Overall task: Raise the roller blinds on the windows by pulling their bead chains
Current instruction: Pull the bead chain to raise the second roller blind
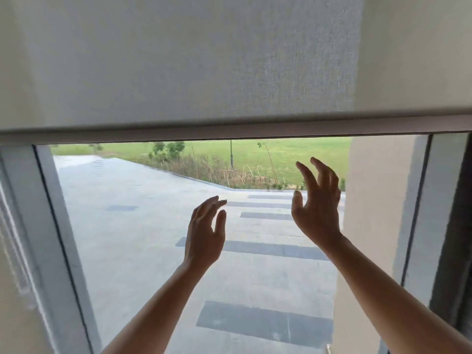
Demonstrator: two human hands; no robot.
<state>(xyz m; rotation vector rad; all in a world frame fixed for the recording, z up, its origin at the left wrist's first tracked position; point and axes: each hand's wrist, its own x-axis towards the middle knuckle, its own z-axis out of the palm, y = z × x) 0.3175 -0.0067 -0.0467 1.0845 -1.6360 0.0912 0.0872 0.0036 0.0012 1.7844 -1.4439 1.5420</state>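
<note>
A pale grey roller blind point(184, 62) covers the upper part of the window, and its bottom bar point(229, 127) runs across the frame above my hands. My left hand point(204, 233) is raised in front of the glass, fingers apart and empty. My right hand point(318, 203) is higher and to the right, also spread with nothing in it. Both hands are below the bottom bar and do not touch it. At the far left edge, faint vertical lines point(10, 226) may be a bead chain, too blurred to be sure.
The window frame point(43, 226) stands at the left and a second frame post point(419, 200) at the right. Outside lie a paved terrace point(143, 226), a white column point(370, 213) and a green lawn point(293, 152). A dark strip borders the far right.
</note>
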